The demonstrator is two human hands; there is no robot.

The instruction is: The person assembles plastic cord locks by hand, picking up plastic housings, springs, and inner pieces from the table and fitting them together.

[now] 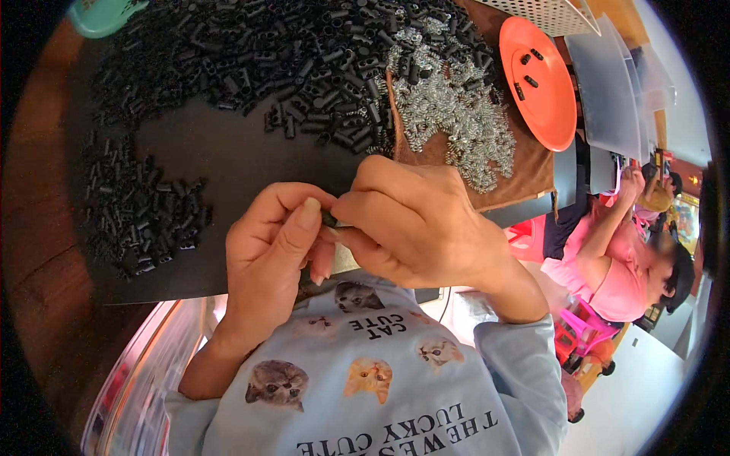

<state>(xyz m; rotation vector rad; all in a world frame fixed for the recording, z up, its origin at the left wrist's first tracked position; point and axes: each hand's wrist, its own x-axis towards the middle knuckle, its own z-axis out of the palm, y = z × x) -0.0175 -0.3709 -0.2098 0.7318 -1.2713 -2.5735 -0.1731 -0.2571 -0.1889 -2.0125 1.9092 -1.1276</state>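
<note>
My left hand and my right hand meet in front of my chest at the table's near edge. Between their fingertips is a small black plastic piece, mostly covered by the fingers. Both hands are closed on it, thumbs and forefingers pinched together. Beyond them spreads a large heap of black tubular plastic parts. A second, lower pile of small black parts lies to the left. Just past my right hand, a mass of silvery coil springs rests on a brown cloth.
An orange plate holds several small black pieces at the right. Behind it are a white perforated basket and clear plastic bins. A teal container stands far left. Another person in pink sits off to the right.
</note>
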